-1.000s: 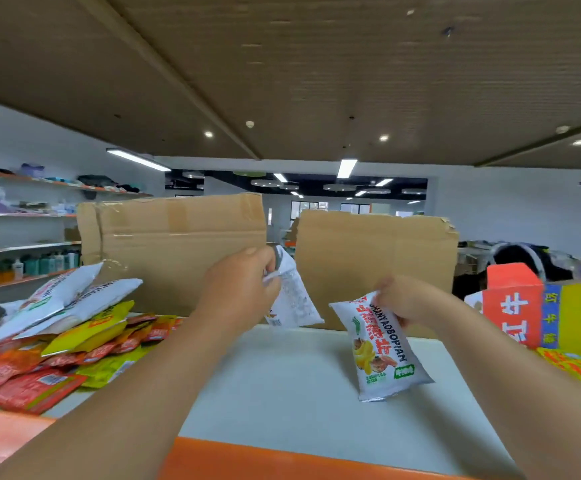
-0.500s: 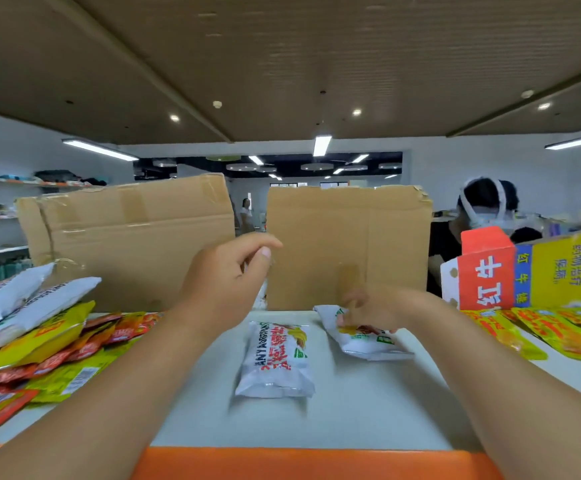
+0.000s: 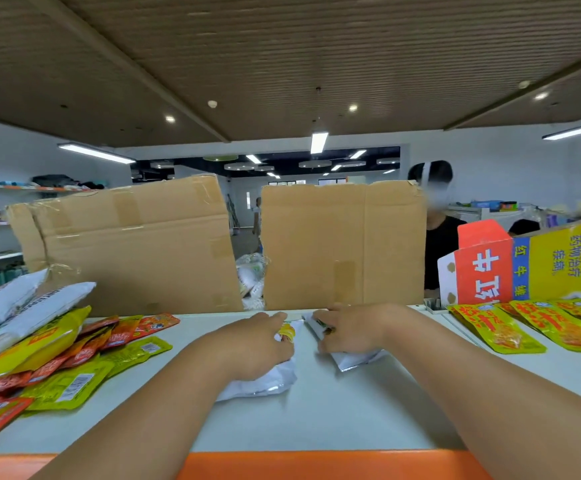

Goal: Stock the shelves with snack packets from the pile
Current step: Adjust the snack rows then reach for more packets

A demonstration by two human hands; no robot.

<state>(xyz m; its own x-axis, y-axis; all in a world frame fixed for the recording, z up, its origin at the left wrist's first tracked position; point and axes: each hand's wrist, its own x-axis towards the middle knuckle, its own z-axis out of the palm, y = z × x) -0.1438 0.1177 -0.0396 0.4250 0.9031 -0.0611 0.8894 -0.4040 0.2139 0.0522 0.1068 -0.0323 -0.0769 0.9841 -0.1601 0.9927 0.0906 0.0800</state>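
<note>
One white foil snack packet (image 3: 265,382) was held down by the left hand (image 3: 254,344), a 2nd white foil packet (image 3: 355,360) by the right hand (image 3: 355,329) — w/ fingers curled over each.

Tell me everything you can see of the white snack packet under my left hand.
The white snack packet is a glossy, crinkled, foil-like pouch lying flat on the white shelf board, its length running away from the camera. Yellow and red print shows at its far end, and its sealed near edge sticks out below the palm. The left hand rests on top and hides the middle. A second white packet lies to its right, apart from it, under the right hand.
</note>
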